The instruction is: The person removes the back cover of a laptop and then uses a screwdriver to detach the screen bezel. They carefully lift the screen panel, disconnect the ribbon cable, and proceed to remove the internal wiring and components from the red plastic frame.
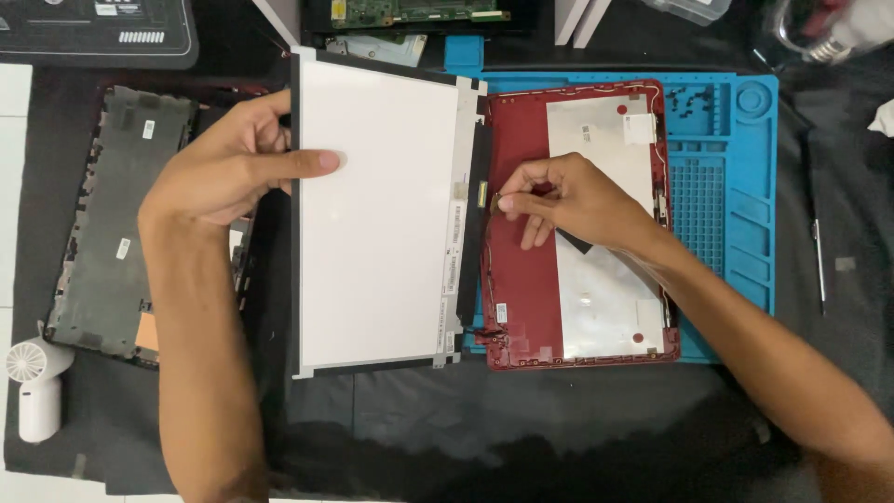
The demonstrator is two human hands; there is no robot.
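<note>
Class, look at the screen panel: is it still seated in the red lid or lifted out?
Lifted out: the screen panel lies beside the red lid, held by the left hand.

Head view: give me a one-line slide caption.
Left hand holds a white display panel upright-tilted while right hand pinches a cable at the red laptop lid on a blue mat.

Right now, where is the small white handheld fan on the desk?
In the head view, the white handheld fan lies at the far left near the bottom edge, just below the grey laptop base panel and left of the left forearm.
</note>
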